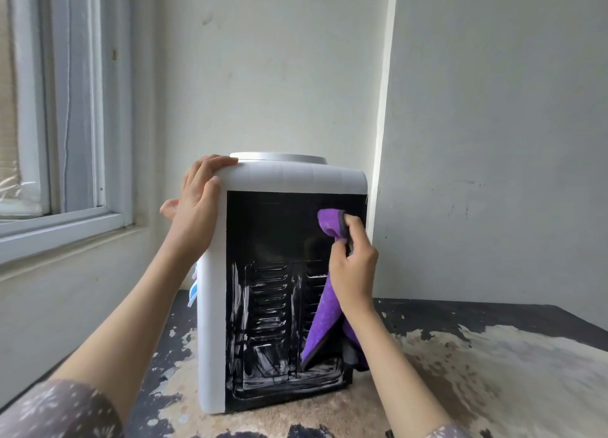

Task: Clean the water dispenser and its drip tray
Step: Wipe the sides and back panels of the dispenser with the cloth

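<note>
The right hand [353, 270] has its fingers curled around a purple cloth [324, 322]. The bunched upper part of the cloth is pressed on the black back panel [279, 227] of the water dispenser [296, 178], and the rest hangs down over the vent slots [268, 301]. The left hand [195, 201] lies with relaxed, almost straight fingers over the top left corner of the white housing and seems to steady it. The dispenser stands upright on the worn counter [493, 365], its back toward the person, near the window [59, 108]. The step in hand is, I think, wiping the back panel. White streaks remain low on the panel, so the next move probably calls for strokes downward there. The drip tray is not visible from this side.
</note>
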Demonstrator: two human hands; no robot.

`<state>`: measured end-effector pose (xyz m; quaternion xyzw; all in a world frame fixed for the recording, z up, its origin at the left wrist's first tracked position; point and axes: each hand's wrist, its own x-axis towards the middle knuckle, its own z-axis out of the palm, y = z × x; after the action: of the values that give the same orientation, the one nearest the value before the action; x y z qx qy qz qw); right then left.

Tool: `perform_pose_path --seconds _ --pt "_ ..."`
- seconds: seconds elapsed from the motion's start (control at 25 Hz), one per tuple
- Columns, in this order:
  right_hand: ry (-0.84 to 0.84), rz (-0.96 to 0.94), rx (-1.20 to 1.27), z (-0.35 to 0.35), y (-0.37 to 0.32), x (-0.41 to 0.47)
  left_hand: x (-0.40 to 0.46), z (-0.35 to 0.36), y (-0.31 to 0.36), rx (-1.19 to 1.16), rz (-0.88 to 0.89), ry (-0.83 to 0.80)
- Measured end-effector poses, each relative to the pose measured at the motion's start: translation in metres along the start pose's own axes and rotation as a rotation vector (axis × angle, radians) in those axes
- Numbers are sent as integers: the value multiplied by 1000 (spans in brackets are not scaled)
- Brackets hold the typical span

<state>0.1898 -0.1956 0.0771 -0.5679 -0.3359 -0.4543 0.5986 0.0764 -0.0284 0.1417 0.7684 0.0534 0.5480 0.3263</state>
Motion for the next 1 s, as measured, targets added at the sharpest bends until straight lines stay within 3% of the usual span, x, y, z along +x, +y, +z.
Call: perform_pose_path --seconds 0.2,0.32,0.52,0.6,0.68,0.76,0.92,1.0 --pt "331 224 182 -12 -4 14 -1 2 0 -23 6 9" --pt "207 184 61 2 -3 14 0 1 -1 -32 4 11" --pt "-219 -160 -3 5 9 -10 -1 0 1 -25 -5 4" --pt "-164 -176 13 -9 12 -12 -2 -1 2 -22 -10 -7" --pt "100 -126 -20 -25 17 -6 -2 -1 2 -21 -7 -10" --pt "204 -81 -55 -36 23 11 -2 0 2 -34 -3 2" --pt "-99 -213 -102 -40 35 41 -2 3 3 -69 12 45" --pt "-175 -296 -178 -41 46 38 -3 4 2 -76 18 53"
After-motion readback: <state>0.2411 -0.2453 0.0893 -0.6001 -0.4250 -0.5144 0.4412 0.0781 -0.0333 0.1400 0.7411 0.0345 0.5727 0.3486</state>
